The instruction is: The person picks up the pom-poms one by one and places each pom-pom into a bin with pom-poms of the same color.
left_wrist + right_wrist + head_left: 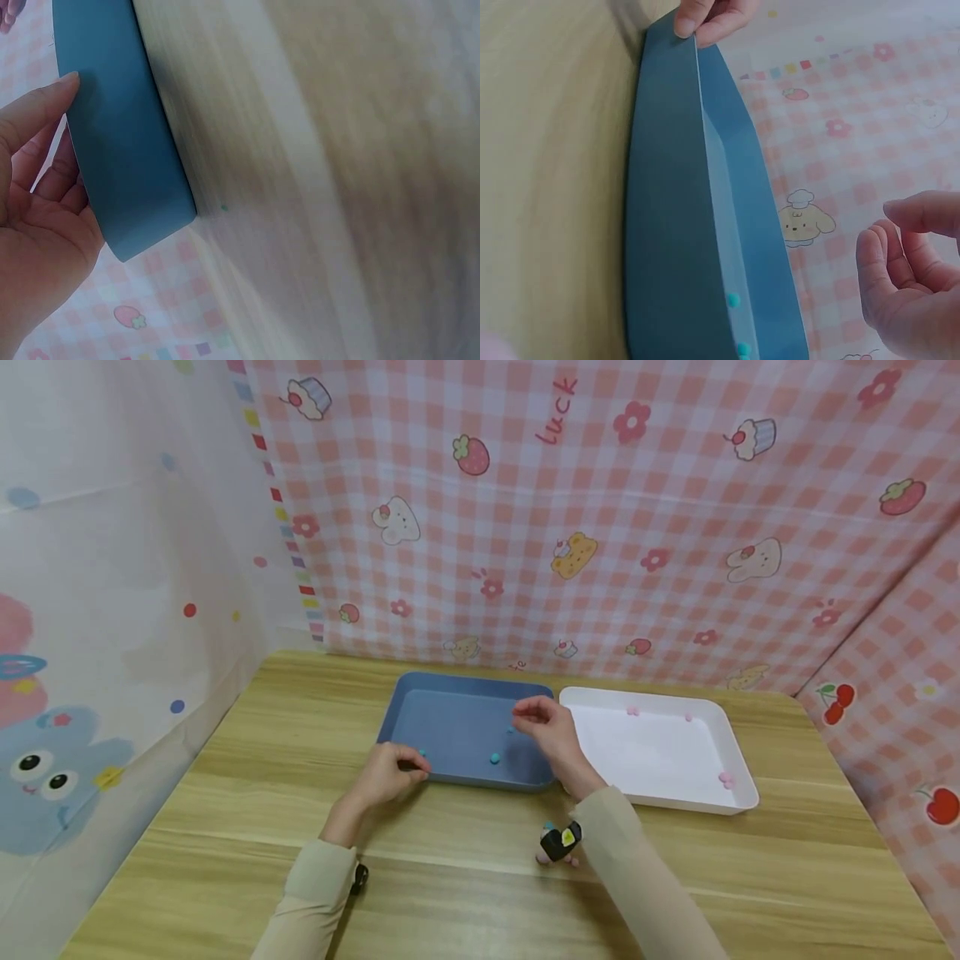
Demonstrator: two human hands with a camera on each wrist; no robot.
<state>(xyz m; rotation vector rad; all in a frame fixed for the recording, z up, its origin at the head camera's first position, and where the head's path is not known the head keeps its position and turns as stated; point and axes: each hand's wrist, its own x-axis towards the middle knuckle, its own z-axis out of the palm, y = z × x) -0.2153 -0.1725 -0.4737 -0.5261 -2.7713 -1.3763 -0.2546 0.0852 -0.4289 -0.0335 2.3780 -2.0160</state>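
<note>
My left hand pinches the front rim of a blue tray near its left corner, thumb on the outer wall and fingers over the inside. Over the tray's right part hovers my right hand, its fingers loosely bent and thumb apart from them; nothing shows between them in the right wrist view. Small teal balls lie inside the tray: one larger ball near the front, a tiny ball beside the left hand, and another tiny ball close to the right fingers.
To the right stands a white tray holding pink pieces in several spots. Pink and teal bits lie on the wooden table below the right wrist, partly hidden by its camera. A checked curtain hangs behind.
</note>
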